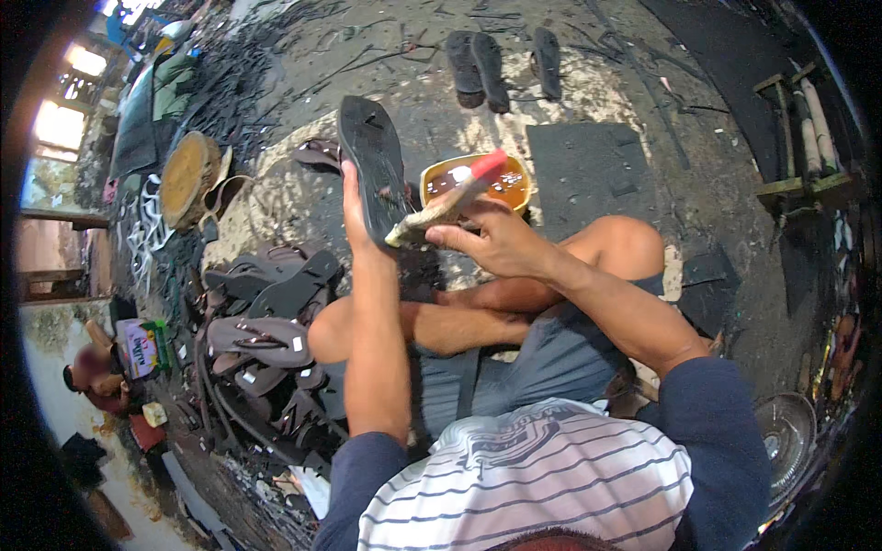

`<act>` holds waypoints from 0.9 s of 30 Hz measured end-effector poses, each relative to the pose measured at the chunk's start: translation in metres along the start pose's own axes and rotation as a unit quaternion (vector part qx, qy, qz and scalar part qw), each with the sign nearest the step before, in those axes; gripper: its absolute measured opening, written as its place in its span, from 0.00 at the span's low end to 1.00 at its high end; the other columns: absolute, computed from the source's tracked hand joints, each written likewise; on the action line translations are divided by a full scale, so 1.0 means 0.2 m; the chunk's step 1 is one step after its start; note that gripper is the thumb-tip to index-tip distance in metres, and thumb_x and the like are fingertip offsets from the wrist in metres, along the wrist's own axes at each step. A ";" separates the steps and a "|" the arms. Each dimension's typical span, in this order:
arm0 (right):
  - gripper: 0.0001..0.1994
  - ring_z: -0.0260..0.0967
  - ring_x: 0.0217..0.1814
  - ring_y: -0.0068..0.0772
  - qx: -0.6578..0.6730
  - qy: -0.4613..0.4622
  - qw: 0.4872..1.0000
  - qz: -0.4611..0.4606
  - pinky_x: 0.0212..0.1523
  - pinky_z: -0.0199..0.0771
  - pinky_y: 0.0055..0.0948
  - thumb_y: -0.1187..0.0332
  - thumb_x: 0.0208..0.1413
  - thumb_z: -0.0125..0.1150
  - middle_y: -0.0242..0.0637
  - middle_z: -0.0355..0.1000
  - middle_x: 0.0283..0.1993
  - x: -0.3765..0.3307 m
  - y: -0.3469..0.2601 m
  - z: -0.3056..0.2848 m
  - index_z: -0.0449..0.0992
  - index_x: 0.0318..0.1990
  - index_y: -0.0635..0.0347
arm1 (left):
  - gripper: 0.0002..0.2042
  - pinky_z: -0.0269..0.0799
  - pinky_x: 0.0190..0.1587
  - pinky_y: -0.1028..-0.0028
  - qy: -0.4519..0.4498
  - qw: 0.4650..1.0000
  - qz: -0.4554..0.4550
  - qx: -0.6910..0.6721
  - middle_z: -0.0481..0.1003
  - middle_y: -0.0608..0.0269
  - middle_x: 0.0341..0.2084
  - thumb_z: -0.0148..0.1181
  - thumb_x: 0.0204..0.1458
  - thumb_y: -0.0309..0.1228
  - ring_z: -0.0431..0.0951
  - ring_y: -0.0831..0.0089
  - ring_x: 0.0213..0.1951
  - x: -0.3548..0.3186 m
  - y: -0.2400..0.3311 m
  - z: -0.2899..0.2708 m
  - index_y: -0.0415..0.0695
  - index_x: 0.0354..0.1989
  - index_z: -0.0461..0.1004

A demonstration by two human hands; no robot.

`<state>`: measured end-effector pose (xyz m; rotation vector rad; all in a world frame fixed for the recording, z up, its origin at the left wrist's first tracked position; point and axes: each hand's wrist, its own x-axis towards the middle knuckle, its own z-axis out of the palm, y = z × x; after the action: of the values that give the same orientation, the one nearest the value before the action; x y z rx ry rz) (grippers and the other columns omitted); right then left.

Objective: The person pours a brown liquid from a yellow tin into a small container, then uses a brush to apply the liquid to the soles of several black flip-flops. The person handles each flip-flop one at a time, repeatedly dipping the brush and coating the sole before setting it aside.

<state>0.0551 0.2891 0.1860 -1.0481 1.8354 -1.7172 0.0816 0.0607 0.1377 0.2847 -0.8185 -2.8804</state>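
Note:
My left hand (355, 213) is closed around the edge of a dark sandal sole (369, 151), holding it raised with its broad face toward me. In my right hand (503, 241) is a glue brush (439, 209) with a red-tipped handle. Its pale, glue-crusted end meets the lower end of the sole, and a wet sheen shows there. Just beyond my right hand, a yellow-rimmed bowl (527, 188) contains shiny amber liquid. Another dark sandal (318, 154) lies on the floor behind the raised sole, partly hidden by it.
Several finished-looking sandals (262, 340) are heaped beside my left knee. Dark soles (478, 69) lie farther ahead, and a black sheet (588, 170) lies right of the bowl. A round wood block (190, 179) stands at left. Rubber scraps litter the floor; another person (103, 376) sits far left.

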 end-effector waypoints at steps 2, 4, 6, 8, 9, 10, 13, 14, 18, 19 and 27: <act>0.17 0.74 0.54 0.27 0.015 0.064 0.997 0.037 0.56 0.74 0.30 0.64 0.67 0.64 0.37 0.79 0.52 0.07 0.03 -0.15 0.77 0.57 0.67 | 0.29 0.79 0.52 0.49 0.035 0.993 -0.093 -0.056 0.79 0.50 0.50 0.48 0.67 0.56 0.82 0.53 0.48 0.25 -0.07 -0.16 0.42 0.61 0.72; 0.17 0.73 0.49 0.22 0.097 0.189 0.976 0.048 0.53 0.74 0.27 0.63 0.68 0.64 0.34 0.79 0.49 0.15 -0.09 -0.26 0.78 0.55 0.68 | 0.32 0.80 0.51 0.49 0.084 0.993 -0.088 -0.004 0.80 0.49 0.50 0.47 0.67 0.59 0.82 0.52 0.50 0.50 -0.10 -0.18 0.41 0.61 0.71; 0.17 0.72 0.48 0.20 0.108 0.263 0.959 0.014 0.51 0.73 0.25 0.63 0.67 0.65 0.32 0.78 0.48 0.20 -0.10 -0.36 0.78 0.55 0.68 | 0.34 0.79 0.49 0.52 0.135 0.987 -0.055 0.074 0.80 0.50 0.46 0.48 0.65 0.61 0.81 0.55 0.45 0.76 -0.08 -0.03 0.40 0.60 0.71; 0.18 0.71 0.48 0.19 0.086 0.258 0.961 0.053 0.52 0.72 0.24 0.64 0.66 0.66 0.32 0.77 0.49 0.21 -0.11 -0.37 0.76 0.57 0.68 | 0.38 0.77 0.51 0.53 0.289 0.944 -0.014 0.156 0.79 0.47 0.46 0.50 0.63 0.64 0.80 0.55 0.47 1.00 0.04 -0.19 0.39 0.64 0.66; 0.19 0.71 0.48 0.19 0.075 0.248 0.963 0.073 0.52 0.71 0.24 0.65 0.66 0.66 0.31 0.77 0.49 0.20 -0.10 -0.39 0.76 0.57 0.68 | 0.41 0.75 0.54 0.53 0.404 0.894 0.006 0.192 0.79 0.44 0.49 0.52 0.61 0.65 0.79 0.54 0.50 1.10 0.16 -0.40 0.39 0.68 0.62; 0.20 0.70 0.49 0.19 0.026 0.259 0.955 0.139 0.53 0.70 0.23 0.65 0.65 0.66 0.32 0.76 0.51 0.14 0.00 -0.48 0.74 0.59 0.68 | 0.44 0.70 0.59 0.55 0.365 0.843 0.082 0.388 0.75 0.41 0.55 0.56 0.59 0.64 0.76 0.52 0.57 1.14 0.16 -0.40 0.40 0.72 0.57; 0.16 0.72 0.50 0.23 0.096 0.387 0.905 0.145 0.54 0.72 0.28 0.63 0.65 0.67 0.34 0.79 0.48 0.11 0.17 -0.55 0.79 0.53 0.67 | 0.51 0.65 0.65 0.53 0.467 0.474 0.123 0.736 0.72 0.37 0.58 0.69 0.47 0.62 0.73 0.48 0.62 1.11 0.49 -0.64 0.40 0.73 0.58; 0.17 0.72 0.51 0.22 0.121 0.414 0.886 0.168 0.54 0.71 0.27 0.63 0.65 0.68 0.34 0.79 0.48 0.13 0.20 -0.55 0.78 0.53 0.66 | 0.50 0.66 0.64 0.50 0.545 0.346 0.167 0.745 0.74 0.37 0.55 0.71 0.45 0.61 0.74 0.47 0.60 1.06 0.49 -0.72 0.41 0.71 0.61; 0.17 0.72 0.51 0.22 0.137 0.348 0.908 0.190 0.55 0.71 0.28 0.63 0.65 0.68 0.35 0.79 0.48 0.21 0.18 -0.47 0.78 0.54 0.66 | 0.50 0.68 0.65 0.56 0.463 0.444 -0.053 0.765 0.75 0.39 0.58 0.71 0.43 0.64 0.73 0.44 0.63 0.90 0.59 -1.08 0.41 0.69 0.66; 0.16 0.72 0.52 0.23 0.102 0.329 0.920 0.188 0.55 0.71 0.28 0.64 0.64 0.68 0.35 0.79 0.49 0.21 0.22 -0.46 0.79 0.53 0.67 | 0.42 0.70 0.63 0.56 0.389 0.484 -0.128 0.774 0.79 0.41 0.53 0.67 0.48 0.62 0.77 0.47 0.60 0.93 0.63 -1.08 0.43 0.65 0.71; 0.18 0.76 0.51 0.50 -0.319 0.103 0.926 0.173 0.56 0.70 0.47 0.55 0.58 0.68 0.46 0.80 0.48 0.09 0.40 -0.31 0.83 0.46 0.60 | 0.26 0.73 0.55 0.65 0.276 0.537 0.201 0.772 0.82 0.49 0.49 0.59 0.62 0.52 0.82 0.59 0.48 0.50 1.08 -0.73 0.39 0.54 0.81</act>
<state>-0.0206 0.3122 0.1207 -0.6962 2.6251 -1.0680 0.0327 -0.2133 0.1163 0.8566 -2.4313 -0.7254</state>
